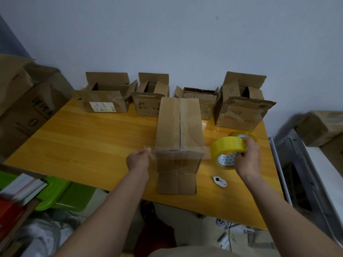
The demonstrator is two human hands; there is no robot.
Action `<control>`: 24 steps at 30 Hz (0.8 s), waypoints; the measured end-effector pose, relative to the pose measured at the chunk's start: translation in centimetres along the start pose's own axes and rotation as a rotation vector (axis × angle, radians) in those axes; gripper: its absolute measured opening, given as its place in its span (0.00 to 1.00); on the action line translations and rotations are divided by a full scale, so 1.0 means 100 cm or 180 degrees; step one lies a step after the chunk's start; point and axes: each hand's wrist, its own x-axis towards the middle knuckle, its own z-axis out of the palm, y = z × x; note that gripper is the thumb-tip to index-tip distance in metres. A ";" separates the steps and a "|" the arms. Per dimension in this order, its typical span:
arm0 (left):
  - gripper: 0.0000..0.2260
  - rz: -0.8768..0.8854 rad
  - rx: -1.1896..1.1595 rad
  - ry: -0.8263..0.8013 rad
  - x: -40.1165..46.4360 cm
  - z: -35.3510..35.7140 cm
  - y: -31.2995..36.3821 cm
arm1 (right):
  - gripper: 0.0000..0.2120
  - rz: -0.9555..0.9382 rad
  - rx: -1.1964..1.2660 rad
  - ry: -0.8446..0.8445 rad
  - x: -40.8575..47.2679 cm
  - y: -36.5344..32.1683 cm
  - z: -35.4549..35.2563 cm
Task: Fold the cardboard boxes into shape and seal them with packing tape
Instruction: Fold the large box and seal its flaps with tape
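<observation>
A closed cardboard box (179, 138) stands in the middle of the wooden table (83, 138), its top flaps meeting along a centre seam. My right hand (247, 158) grips a yellow roll of packing tape (229, 150) just right of the box. My left hand (138, 158) pinches the free end of the clear tape strip (178, 153) at the box's left. The strip stretches across the box's near top edge between both hands.
Several open cardboard boxes (105, 98) line the back of the table against the wall. A small white cutter (220, 181) lies near the front edge, right of the box. Larger boxes (27, 101) stand left; books and a green bin (61, 191) sit below left.
</observation>
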 end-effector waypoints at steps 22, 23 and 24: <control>0.11 -0.1230 -0.0259 -0.0782 0.038 0.007 -0.016 | 0.23 0.0140 -0.0121 -0.0370 -0.001 0.016 0.028; 0.11 -0.1378 -0.0345 -0.0834 0.037 0.007 -0.015 | 0.22 0.0148 -0.0106 -0.0378 -0.001 0.016 0.029; 0.11 -0.1529 -0.0414 -0.0907 0.036 0.006 -0.016 | 0.21 0.0157 -0.0096 -0.0388 -0.002 0.017 0.029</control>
